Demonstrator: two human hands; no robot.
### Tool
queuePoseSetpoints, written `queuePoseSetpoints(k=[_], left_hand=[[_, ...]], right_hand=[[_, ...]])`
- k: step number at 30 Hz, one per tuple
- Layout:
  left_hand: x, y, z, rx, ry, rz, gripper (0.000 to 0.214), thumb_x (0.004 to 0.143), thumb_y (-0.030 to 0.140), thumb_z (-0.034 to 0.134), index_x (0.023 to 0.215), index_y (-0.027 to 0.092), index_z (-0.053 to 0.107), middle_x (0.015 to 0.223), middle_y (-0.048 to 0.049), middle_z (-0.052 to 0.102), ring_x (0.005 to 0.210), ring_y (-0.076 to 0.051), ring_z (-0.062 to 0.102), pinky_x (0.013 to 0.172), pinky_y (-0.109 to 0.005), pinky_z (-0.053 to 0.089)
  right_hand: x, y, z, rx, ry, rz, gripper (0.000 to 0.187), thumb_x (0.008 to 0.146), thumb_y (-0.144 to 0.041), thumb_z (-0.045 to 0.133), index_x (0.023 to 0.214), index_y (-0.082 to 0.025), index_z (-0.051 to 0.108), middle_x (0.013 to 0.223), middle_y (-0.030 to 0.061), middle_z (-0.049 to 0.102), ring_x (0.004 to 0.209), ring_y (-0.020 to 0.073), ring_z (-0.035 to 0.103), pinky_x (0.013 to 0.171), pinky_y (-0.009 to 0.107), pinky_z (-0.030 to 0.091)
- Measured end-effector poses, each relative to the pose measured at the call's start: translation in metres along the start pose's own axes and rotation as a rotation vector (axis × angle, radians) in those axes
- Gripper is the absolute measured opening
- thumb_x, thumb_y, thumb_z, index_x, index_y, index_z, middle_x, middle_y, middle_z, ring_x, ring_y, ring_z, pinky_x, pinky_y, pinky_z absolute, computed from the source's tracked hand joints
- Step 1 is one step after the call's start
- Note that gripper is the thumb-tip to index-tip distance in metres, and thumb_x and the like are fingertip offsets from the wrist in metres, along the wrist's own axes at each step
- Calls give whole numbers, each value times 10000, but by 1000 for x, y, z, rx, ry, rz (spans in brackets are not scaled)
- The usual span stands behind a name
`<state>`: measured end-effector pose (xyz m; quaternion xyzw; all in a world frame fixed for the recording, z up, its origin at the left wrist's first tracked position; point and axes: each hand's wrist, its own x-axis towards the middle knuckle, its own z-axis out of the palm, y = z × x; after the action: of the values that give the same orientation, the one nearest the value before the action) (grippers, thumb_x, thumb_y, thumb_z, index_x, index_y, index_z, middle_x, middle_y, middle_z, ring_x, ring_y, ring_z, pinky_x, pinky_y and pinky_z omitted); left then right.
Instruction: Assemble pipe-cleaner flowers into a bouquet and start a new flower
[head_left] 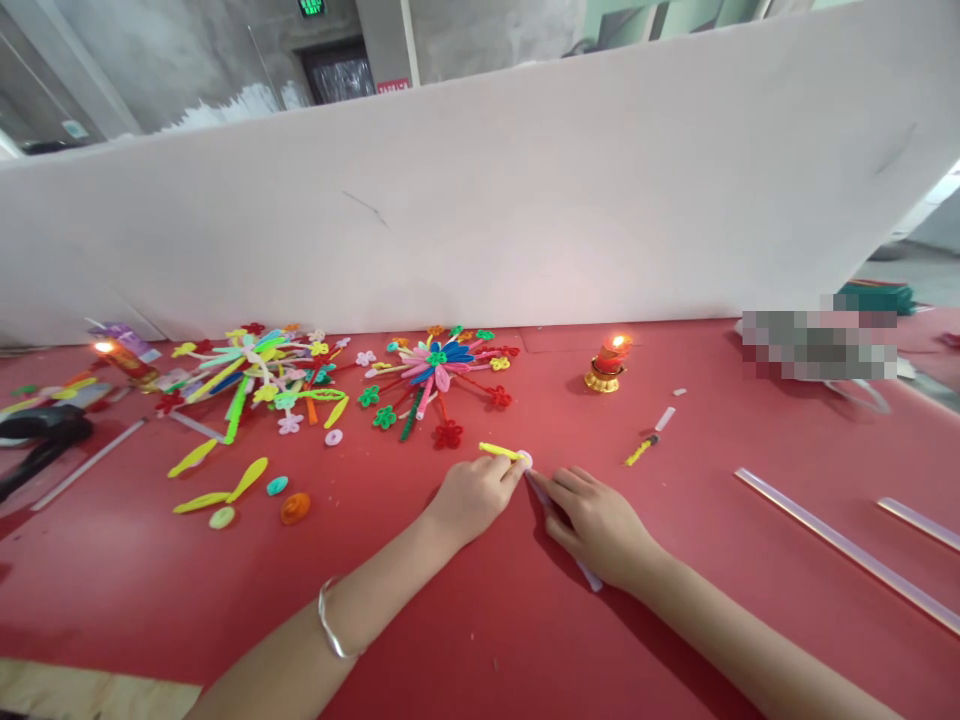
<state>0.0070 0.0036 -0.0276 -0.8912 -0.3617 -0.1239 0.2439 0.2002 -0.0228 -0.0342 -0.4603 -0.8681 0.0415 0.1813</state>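
Near the middle of the red table, my left hand point(474, 497) pinches a yellow pipe-cleaner piece point(501, 452) that has a small pale pink coil point(526, 460) at its right end. My right hand point(600, 525) is closed around a translucent glue stick point(589, 575), whose upper tip meets or nearly meets the coil. Part of the stick is hidden under the fingers. Behind my hands lies a many-coloured pipe-cleaner flower spray point(437, 365). A lit red candle point(615, 355) stands in a gold holder to the right.
A second flower spray point(251, 365) and another lit candle point(124, 362) are at the left. Yellow leaf shapes point(247, 480) and an orange coil point(295, 508) lie nearer. A long glue stick point(840, 545) rests at right. A white board point(480, 220) rises along the back.
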Motion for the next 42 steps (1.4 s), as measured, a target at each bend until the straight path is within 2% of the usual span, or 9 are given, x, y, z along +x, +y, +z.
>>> queuePoseSetpoints(k=[10,23,33,37,42], left_hand=[[-1,0,-2,3,63,39,353,897,81,345,1175,135,555,655,-21,573,521,-128,555,380,-208,329],[-1,3,1,-46,-23,-41,329,895,105,398,1183,158,549,657,-12,580,517,-131,573,387,-199,329],[0,2,1,-45,-47,-33,345,889,109,409,1202,167,539,693,-22,611,536,-139,592,376,-203,335],[1,1,0,-65,-75,-35,354,891,108,397,1210,170,536,726,-32,633,561,-140,600,390,-200,352],[0,1,0,-104,-47,-42,338,894,112,409,1200,157,545,762,-42,643,561,-137,602,399,-199,365]], right_hand=[[-2,2,3,-2,-9,-4,406,809,-147,459,1203,-135,558,753,50,567,716,187,517,611,290,411],[-2,2,4,0,17,-27,395,824,-157,417,1189,-129,564,732,55,563,695,181,512,588,286,417],[-2,1,2,10,-18,-6,415,815,-145,430,1212,-128,551,748,53,563,713,188,513,604,291,410],[-2,1,3,1,5,-16,409,809,-144,435,1198,-135,557,741,51,564,712,183,512,605,280,401],[-1,1,3,6,31,-20,403,803,-145,433,1184,-149,563,738,48,565,702,175,510,608,275,395]])
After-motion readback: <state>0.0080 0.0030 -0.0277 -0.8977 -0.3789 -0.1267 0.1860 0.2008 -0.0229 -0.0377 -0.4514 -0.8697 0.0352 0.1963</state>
